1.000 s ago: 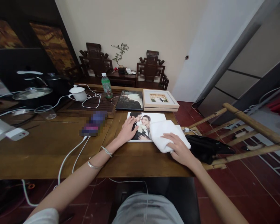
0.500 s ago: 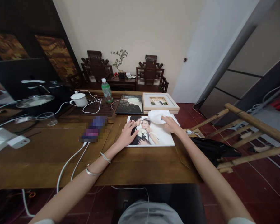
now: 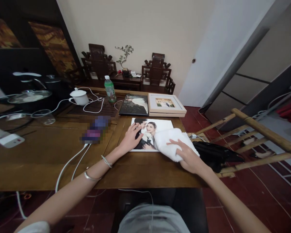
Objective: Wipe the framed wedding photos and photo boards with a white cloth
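A white-edged photo panel (image 3: 146, 145) with a picture of a couple lies flat on the wooden table. Across its left edge rests my left hand (image 3: 131, 137), fingers spread and holding nothing. My right hand (image 3: 186, 155) grips a folded white towel (image 3: 169, 137), which covers the lower right part of the panel and hangs past its right edge. Behind the panel lie a dark photo panel (image 3: 134, 105) and a light wooden picture frame (image 3: 167, 105), side by side, the frame stacked on another piece.
On the left are a phone (image 3: 95, 129) with white cables, a lidded white cup (image 3: 79, 96), a green-labelled bottle (image 3: 110, 89), a clear plastic cup (image 3: 44, 117) and a pan (image 3: 30, 98). A bamboo chair (image 3: 264, 132) with a black bag (image 3: 210, 153) stands at the right.
My right hand has pulled the towel from the panel's upper right toward me, down to its lower right corner. My left hand stays on the left edge. The view has shifted slightly.
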### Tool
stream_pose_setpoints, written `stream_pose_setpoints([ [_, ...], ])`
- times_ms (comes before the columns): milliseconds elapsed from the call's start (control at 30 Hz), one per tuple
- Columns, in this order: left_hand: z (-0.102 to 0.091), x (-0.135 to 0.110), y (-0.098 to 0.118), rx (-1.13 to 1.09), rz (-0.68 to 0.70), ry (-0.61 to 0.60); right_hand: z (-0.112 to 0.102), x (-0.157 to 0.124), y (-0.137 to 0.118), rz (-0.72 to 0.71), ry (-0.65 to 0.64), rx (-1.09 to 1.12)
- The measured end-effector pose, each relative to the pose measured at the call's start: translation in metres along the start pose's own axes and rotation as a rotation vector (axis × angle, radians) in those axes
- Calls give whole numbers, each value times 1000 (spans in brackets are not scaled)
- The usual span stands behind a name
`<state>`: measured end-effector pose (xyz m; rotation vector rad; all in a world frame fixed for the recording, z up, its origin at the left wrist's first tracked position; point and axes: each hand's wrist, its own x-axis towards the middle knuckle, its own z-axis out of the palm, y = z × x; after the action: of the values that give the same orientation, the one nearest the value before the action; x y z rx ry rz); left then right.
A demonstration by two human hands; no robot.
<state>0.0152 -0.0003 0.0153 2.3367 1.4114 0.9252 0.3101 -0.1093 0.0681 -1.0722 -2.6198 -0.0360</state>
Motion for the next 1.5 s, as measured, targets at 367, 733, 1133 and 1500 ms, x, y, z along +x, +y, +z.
stream_pose_setpoints([
  [367,-3,0,1,-8,-24,-25,6,108,96,247,43,-25],
  [733,-3,0,7,-14,-45,-17,0,-5,-10,56,-16,31],
  [1133,-4,1,4,-16,-16,-22,-4,62,45,207,-63,4],
  [1500,-4,1,3,-19,-26,-30,20,81,81,249,94,-16],
])
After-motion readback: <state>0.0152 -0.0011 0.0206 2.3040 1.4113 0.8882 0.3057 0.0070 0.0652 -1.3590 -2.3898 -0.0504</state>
